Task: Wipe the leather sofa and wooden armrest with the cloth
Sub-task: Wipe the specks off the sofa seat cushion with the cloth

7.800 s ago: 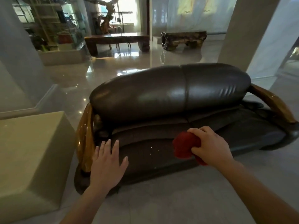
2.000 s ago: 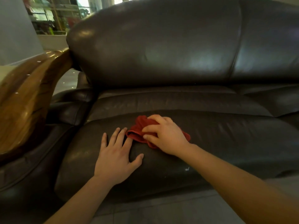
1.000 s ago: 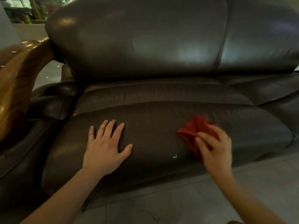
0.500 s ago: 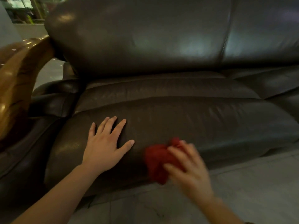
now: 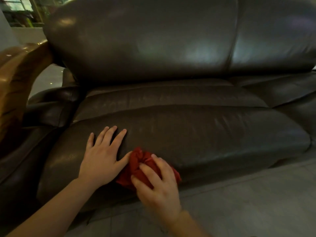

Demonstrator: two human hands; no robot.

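Note:
A dark brown leather sofa [image 5: 196, 130] fills the view, its seat cushion bulging toward me and its tall backrest behind. The glossy wooden armrest [image 5: 15, 79] curves along the left edge. My right hand [image 5: 156, 183] presses a bunched red cloth [image 5: 136, 165] against the front edge of the seat cushion, fingers curled over it. My left hand [image 5: 102, 154] lies flat on the cushion with fingers spread, its thumb touching the cloth.
Grey tiled floor [image 5: 239, 202] runs along the sofa's front at lower right. A padded leather side roll [image 5: 51, 106] sits between the armrest and the seat. Shelving and a pale ledge [image 5: 25, 31] show at the upper left behind the sofa.
My right hand has swept the red cloth from the right side of the cushion leftward along the front edge until it meets my left thumb. The left hand has stayed flat in place.

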